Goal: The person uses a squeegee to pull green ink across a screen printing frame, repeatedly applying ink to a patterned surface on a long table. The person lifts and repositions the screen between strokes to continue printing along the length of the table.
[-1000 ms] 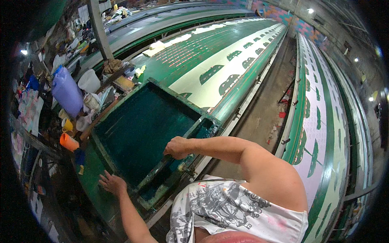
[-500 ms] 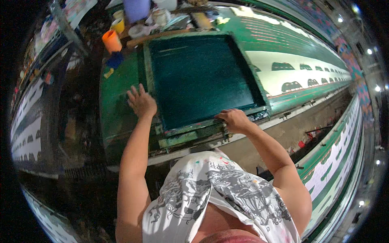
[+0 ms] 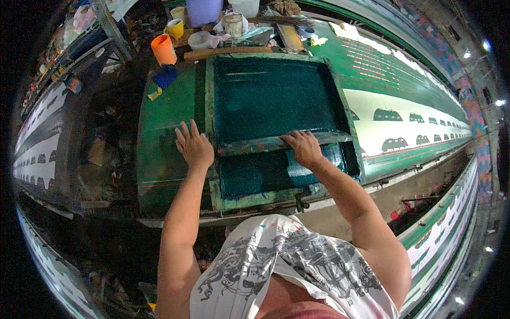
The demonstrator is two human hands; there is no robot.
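A wooden screen printing frame lies on the green table, its mesh coated dark blue-green. Across the inside of it runs a long squeegee, a little nearer than the middle. My right hand grips the squeegee towards its right end, fingers bent over the top edge. At the left rail is my left hand, its fingers spread and nothing in it; whether it touches the rail I cannot tell. A glossy wet patch shows on the near side of the squeegee.
Behind the frame stand an orange cup, a yellow mug, a white bowl, a jar and a purple bucket. A blue cloth lies left. White printed fabric stretches away right. A metal clamp juts from the near edge.
My right hand has moved the squeegee away from me, from the frame's near rail towards its middle. My left hand stays spread by the left rail. The whole view has shifted slightly.
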